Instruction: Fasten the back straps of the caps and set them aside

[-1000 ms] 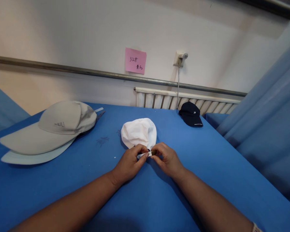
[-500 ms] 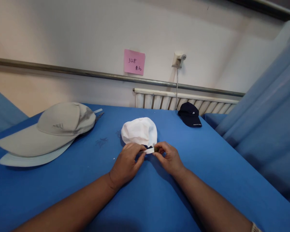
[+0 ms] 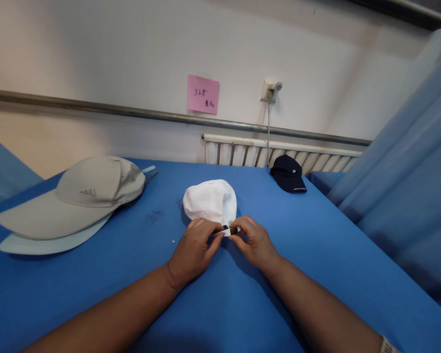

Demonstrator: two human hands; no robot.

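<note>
A white cap (image 3: 210,201) rests on the blue table with its back strap toward me. My left hand (image 3: 196,247) pinches the white strap (image 3: 227,232) from the left. On the other side, my right hand (image 3: 253,241) holds the strap's right end, where a small dark, brass-coloured buckle (image 3: 234,230) shows between thumb and index finger. Both hands are closed and close together, just in front of the cap's crown. The cap's brim is out of sight, and the fingertips hide parts of the strap.
Stacked light-coloured caps (image 3: 88,196) lie at the left of the blue table (image 3: 220,299). A navy cap (image 3: 288,174) sits at the back right. Behind are a radiator (image 3: 235,153), a metal rail (image 3: 139,112) and a pink note (image 3: 203,94). A blue curtain (image 3: 407,196) hangs at right.
My right hand has shifted slightly left, closer to the left hand. More of the buckle now shows, and less strap is visible between the hands. The white cap has moved slightly left.
</note>
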